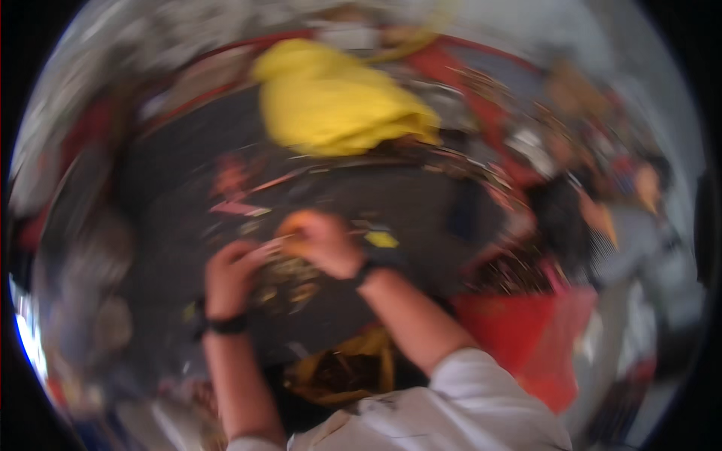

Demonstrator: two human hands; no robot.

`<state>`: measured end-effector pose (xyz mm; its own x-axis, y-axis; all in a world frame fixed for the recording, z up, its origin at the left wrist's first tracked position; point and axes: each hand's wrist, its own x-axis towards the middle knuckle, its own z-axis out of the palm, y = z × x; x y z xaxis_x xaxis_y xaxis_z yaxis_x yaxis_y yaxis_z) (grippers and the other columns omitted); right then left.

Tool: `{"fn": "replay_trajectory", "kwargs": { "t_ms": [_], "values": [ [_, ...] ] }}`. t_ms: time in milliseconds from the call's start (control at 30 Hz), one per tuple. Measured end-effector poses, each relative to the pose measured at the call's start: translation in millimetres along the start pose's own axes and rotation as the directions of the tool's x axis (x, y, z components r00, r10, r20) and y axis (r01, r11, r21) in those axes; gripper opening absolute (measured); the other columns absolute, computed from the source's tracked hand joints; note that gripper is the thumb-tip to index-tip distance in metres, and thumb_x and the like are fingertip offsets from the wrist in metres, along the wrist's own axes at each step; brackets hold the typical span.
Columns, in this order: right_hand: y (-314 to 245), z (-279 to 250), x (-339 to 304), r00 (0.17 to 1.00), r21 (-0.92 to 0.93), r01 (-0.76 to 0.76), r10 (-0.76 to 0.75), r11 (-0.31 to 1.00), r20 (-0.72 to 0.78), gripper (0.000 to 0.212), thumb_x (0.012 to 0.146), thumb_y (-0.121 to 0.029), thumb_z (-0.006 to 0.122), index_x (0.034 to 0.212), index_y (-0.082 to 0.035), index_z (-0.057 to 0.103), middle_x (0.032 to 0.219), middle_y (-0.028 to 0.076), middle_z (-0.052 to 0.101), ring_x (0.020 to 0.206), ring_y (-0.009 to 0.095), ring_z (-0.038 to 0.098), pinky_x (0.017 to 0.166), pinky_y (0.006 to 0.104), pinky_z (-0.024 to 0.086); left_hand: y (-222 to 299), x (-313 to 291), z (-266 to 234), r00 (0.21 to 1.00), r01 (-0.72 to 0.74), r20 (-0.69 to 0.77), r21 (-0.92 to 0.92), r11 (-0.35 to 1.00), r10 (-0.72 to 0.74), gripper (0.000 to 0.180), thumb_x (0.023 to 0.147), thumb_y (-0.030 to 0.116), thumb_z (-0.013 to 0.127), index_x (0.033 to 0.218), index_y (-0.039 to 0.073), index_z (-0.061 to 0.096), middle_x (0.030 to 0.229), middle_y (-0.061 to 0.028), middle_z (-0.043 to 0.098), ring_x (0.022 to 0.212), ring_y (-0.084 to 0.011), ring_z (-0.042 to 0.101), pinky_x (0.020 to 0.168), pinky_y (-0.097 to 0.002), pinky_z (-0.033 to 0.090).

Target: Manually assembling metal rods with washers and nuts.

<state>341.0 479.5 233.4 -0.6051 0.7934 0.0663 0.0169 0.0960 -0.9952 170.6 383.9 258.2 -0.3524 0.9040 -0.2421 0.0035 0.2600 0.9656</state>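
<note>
Motion blurs the whole picture. My left hand (228, 282) and my right hand (325, 244) come close together over a dark work surface (173, 188). Both have their fingers closed. A thin, pale piece (269, 246) seems to run between the fingertips, too smeared to name. Something orange (293, 234) shows at my right fingers; its kind is unclear. Just below the hands lies a loose pile of small brass-coloured pieces (289, 289). A small yellow piece (381, 239) rests to the right of my right hand. Beyond my left hand are pinkish-red scraps (239, 208).
A large yellow sack or cloth (335, 101) lies at the far side. Coppery scraps (515, 268) sit at the right, behind a red sack (511, 327). Close to my body is a yellow bag (383, 357) with dark contents. Blurred clutter surrounds the surface.
</note>
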Motion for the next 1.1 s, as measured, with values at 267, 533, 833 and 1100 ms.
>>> {"fn": "replay_trajectory", "kwargs": {
  "t_ms": [267,533,833,1100],
  "values": [
    [-13,-31,-17,0.926,-0.400,0.223,-0.321,0.889,-0.197,0.024,0.074,-0.029,0.075,0.080,-0.006,0.067,0.077,0.011,0.064,0.070,0.026,0.063,0.062,0.0355,0.048,-13,15,20,0.988,-0.052,0.146,-0.010,0.999,0.052,0.018,0.089,0.025,0.066,0.085,0.008,0.059,0.066,0.0036,0.054,0.053,-0.0055,0.049,0.044,-0.0191,0.037],
    [-15,-29,-16,0.962,-0.361,0.177,-0.239,0.916,-0.136,0.022,0.067,-0.025,0.079,0.073,-0.008,0.066,0.077,0.010,0.065,0.072,0.027,0.064,0.063,0.0384,0.048,-17,12,13,0.987,-0.039,0.152,-0.074,0.997,0.050,0.017,0.085,0.020,0.065,0.086,0.004,0.060,0.068,-0.0006,0.056,0.056,-0.0085,0.051,0.048,-0.0200,0.041],
    [-9,-26,-12,0.927,-0.483,0.294,-0.369,0.825,-0.065,0.016,0.069,-0.015,0.075,0.082,-0.010,0.068,0.084,0.008,0.064,0.078,0.027,0.064,0.070,0.0375,0.049,-11,11,8,0.989,-0.051,0.136,-0.063,0.997,0.060,0.019,0.090,0.023,0.061,0.096,0.005,0.061,0.074,0.0000,0.059,0.051,-0.0051,0.048,0.040,-0.0175,0.032],
    [-27,-30,-16,0.971,-0.221,-0.003,-0.050,0.975,-0.234,0.013,0.068,-0.017,0.072,0.073,-0.005,0.066,0.075,0.011,0.064,0.074,0.030,0.064,0.063,0.0384,0.048,-17,15,16,0.985,-0.173,0.037,0.082,0.981,0.171,0.021,0.092,0.024,0.062,0.103,0.007,0.059,0.064,0.0066,0.047,0.047,-0.0017,0.037,0.040,-0.0160,0.025]
  ]
}}
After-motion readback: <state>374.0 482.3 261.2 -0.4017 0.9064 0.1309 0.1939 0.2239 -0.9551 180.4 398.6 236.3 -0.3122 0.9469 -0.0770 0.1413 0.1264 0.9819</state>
